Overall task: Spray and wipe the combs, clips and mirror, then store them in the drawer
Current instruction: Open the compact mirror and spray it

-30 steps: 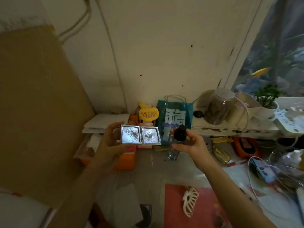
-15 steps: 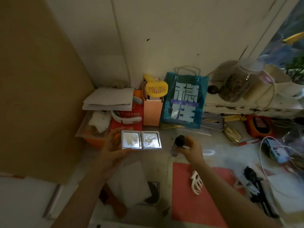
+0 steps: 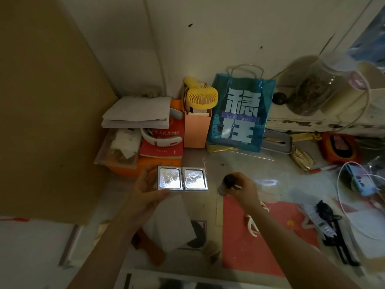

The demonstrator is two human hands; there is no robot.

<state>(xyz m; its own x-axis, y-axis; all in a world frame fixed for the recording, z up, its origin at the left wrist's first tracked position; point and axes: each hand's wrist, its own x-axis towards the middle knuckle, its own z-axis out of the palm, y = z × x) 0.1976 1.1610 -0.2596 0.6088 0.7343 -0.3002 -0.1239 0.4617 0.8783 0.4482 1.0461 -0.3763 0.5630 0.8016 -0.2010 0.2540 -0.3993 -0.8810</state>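
My left hand [image 3: 145, 192] holds an opened folding mirror [image 3: 182, 178] by its left half; both square panes face up and look wet. My right hand [image 3: 242, 188] grips a small clear spray bottle [image 3: 227, 184] with a black cap, low over the table just right of the mirror. A white claw hair clip [image 3: 253, 223] lies on the red mat [image 3: 268, 236], partly hidden by my right forearm. A black clip or comb [image 3: 329, 215] lies at the mat's right edge. A white tissue sheet [image 3: 173, 224] lies below the mirror.
Against the wall stand a blue gift bag [image 3: 239, 113], a yellow handheld fan [image 3: 201, 97] in a pink box, a red book [image 3: 164, 140] and stacked papers [image 3: 137, 111]. A glass jar [image 3: 314, 86] sits on the sill. White cables [image 3: 345, 195] cross the right side.
Both hands have come down from chest height toward the table; the bottle now sits near the tabletop. The camera has tilted downward.
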